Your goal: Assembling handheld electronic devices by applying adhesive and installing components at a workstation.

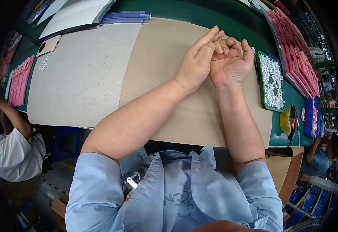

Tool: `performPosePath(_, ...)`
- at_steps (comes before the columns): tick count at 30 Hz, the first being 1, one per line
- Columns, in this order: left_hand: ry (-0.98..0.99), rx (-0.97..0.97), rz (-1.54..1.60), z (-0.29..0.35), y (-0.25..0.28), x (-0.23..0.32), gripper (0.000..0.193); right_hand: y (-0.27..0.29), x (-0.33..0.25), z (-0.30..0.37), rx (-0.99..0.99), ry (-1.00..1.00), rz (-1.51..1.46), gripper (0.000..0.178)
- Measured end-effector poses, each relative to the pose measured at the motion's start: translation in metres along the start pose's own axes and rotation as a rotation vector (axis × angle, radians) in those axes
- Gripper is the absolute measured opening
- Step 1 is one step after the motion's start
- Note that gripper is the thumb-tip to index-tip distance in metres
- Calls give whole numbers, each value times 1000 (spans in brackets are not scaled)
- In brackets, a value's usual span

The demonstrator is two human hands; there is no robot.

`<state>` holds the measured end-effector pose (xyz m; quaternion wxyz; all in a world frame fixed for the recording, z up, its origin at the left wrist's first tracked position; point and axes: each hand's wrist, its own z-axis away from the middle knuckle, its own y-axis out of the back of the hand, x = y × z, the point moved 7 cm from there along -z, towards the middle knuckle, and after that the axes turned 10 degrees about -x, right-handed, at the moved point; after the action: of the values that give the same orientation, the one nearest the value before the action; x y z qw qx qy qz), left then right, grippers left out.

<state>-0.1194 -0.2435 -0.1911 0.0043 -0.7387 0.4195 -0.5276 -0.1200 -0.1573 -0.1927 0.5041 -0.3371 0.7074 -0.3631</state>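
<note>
Both my hands are raised together over the beige board (pixel 165 89) on the table. My left hand (pixel 197 62) reaches in from the left, its longer fingers stretched out and its thumb lying by the right hand's fingers. My right hand (pixel 231 65) is turned palm up, with its thumb apart and its fingers loosely bent toward the left hand. The two hands touch at the fingers. The right palm shows bare, and no object is visible in either hand; the spot where the fingers overlap is partly hidden.
To the right stand a green tray (pixel 265 96) of small white pieces, pink moulded racks (pixel 293 54), yellow tape (pixel 284 120), cutters (pixel 293 125) and a blue bin (pixel 308 120). A grey sheet (pixel 84 77) with a phone-case-like piece (pixel 49 45) lies left. Other people sit at both sides.
</note>
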Motion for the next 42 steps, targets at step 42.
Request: performPosePath(42,-5,6,-83,3,-4,5,43,-2,3,3,-26,-19,-51,31)
